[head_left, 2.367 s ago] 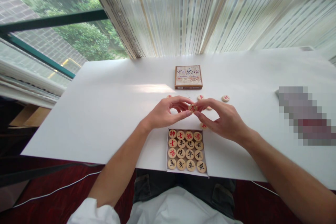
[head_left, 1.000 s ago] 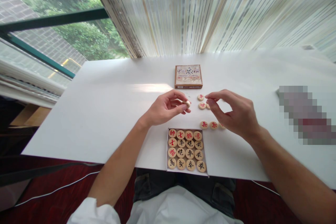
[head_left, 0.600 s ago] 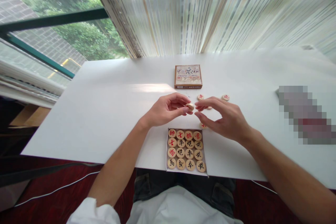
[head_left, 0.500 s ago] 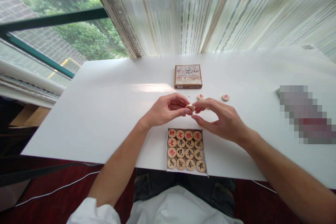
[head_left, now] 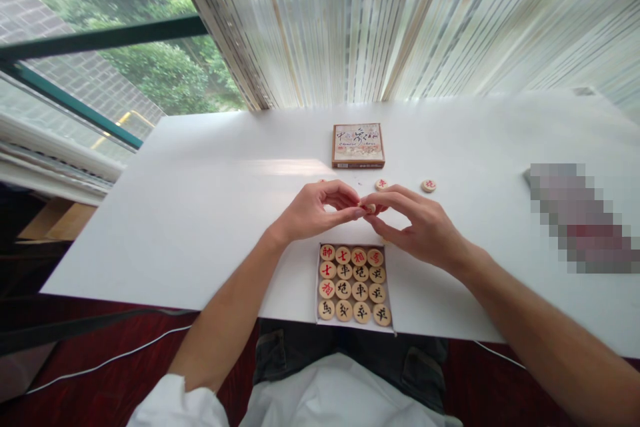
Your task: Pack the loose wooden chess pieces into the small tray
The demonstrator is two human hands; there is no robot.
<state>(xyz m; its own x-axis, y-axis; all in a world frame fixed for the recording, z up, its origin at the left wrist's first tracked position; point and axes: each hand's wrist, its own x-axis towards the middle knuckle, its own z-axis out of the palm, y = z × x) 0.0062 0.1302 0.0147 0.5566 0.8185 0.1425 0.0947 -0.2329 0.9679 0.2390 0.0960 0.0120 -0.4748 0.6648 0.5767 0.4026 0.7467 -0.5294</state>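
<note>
My left hand and my right hand meet over the table, fingertips pinched around one small round wooden Chinese chess piece. Fingers cover part of it, and its character cannot be read. Just below the hands lies an open box tray with rows of Chinese chess pieces, some marked in red, others in black. Beyond my right hand rest two loose red-marked pieces, one nearer and one farther right. Another piece peeks out behind my left hand, mostly hidden.
A printed Chinese chess box lid lies on the white table beyond the hands. On the right is a blurred-out object. Striped curtains and a window stand along the far side.
Between my fingertips the chess piece has turned and shifted slightly right. My right hand's fingers have closed in toward my left hand. The pieces in the tray stay as they were.
</note>
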